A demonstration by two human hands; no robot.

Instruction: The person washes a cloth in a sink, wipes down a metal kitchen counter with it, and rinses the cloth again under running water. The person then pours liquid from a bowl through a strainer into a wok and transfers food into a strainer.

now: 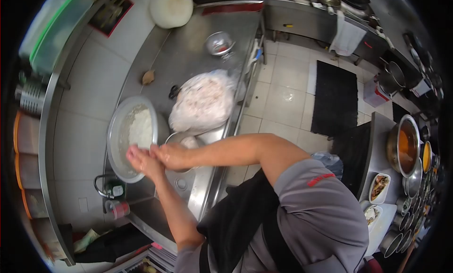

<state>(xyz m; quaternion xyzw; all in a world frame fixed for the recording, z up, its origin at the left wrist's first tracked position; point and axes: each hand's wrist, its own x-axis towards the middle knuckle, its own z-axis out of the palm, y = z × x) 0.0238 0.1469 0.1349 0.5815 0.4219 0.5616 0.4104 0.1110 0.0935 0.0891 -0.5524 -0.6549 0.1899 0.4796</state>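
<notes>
My left hand (147, 165) and my right hand (171, 157) are pressed together above the near rim of a large pale tub (113, 143). White powder like flour (140, 129) lies in the tub. The fingers of both hands are curled, and I cannot make out what is between them. Just beyond my right wrist is a metal bowl (172, 140) with a pale lump (189, 142) in it, partly hidden by my forearm. A bulging clear plastic bag (203, 100) of pale pinkish pieces sits behind it on the steel counter (163, 60).
A small metal bowl (220, 43), a brown lump (148, 77) and a big round white object (171, 8) are farther along the counter. By the sink (196, 190) stand a dark green bottle (115, 190) and a reddish cup (118, 210). A shelf (48, 145) runs along the left wall.
</notes>
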